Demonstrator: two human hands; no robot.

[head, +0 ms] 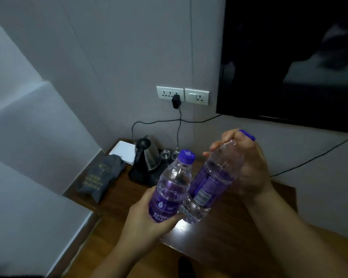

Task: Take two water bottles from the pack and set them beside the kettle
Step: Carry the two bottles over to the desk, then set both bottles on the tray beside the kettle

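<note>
Two bottles held up over the brown surface (219, 243), one in each hand.

Left hand (143, 223) wrapped low around the left bottle (170, 189), fingers closed on its purple label, cap up. Right hand (249, 167) closed near the top of the right bottle (211, 181), tilted, its bottom touching the left bottle. Both up in the air, not on the surface. Kettle (146, 159) far back near the wall, two glasses (169, 155) just beside it, grey bag (100, 175) and white box (124, 152) to its left. Bare room on the surface below the hands, out to the near edge and the right edge.
</note>
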